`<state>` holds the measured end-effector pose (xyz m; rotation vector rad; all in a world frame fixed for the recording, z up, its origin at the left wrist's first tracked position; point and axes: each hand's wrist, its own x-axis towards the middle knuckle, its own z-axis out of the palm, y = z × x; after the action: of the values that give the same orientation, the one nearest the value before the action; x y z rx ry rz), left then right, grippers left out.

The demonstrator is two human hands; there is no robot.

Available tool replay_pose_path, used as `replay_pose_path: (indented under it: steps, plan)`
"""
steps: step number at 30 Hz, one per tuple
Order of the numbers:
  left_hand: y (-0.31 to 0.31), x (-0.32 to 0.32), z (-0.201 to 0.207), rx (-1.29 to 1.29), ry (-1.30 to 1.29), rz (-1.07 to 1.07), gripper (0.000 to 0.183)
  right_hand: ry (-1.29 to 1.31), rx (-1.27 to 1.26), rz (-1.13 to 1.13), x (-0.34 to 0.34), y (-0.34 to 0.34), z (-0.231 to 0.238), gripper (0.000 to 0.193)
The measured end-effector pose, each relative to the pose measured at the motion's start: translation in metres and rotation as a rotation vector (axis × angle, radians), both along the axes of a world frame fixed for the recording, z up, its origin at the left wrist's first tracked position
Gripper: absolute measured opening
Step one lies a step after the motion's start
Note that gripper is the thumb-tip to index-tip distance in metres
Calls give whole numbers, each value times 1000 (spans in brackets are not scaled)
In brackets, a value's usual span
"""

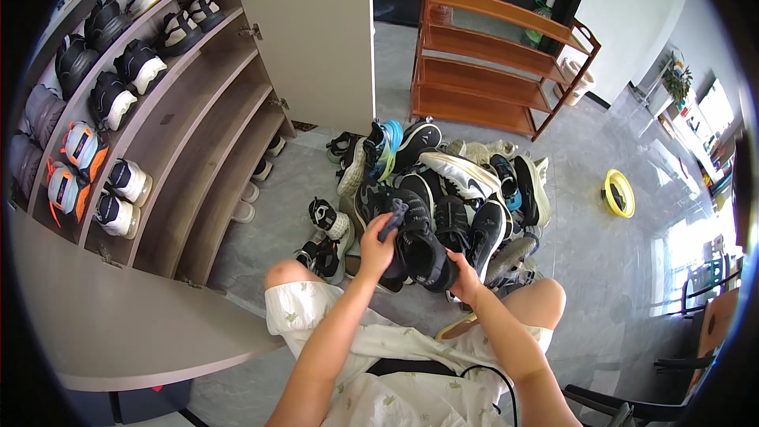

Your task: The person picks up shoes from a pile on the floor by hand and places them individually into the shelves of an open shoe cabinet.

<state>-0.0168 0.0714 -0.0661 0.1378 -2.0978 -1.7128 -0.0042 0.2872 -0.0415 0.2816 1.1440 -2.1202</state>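
Note:
A black sneaker (421,255) is held up over a heap of shoes, its heel end toward me. My right hand (465,277) grips it at the heel, fingers partly hidden under the shoe. On the shoe's left side, my left hand (377,245) is closed on a bunched dark grey-blue cloth (392,220), which touches the upper. Beneath and beyond lie several mixed shoes, among them a white and silver sneaker (461,175), a blue and green sneaker (386,145) and a black sneaker with a white sole (488,231).
To the left stands an open shoe cabinet (207,122) with shoes on its upper shelves; its door (296,39) swings out behind the heap. Farther off is a brown wooden rack (486,71). A yellow basin (622,191) with something dark inside sits on the right floor. Chairs (704,308) stand far right.

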Motion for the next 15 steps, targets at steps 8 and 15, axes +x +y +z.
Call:
replay_pose_path:
  steps: [8, 15]
  plan:
    - [37, 32, 15, -425, 100, -92, 42, -44, 239, 77, 5, 1, 1, 71]
    - [12, 10, 42, -537, 205, 200, 39, 579, 774, 17, 2, 18, -34, 51]
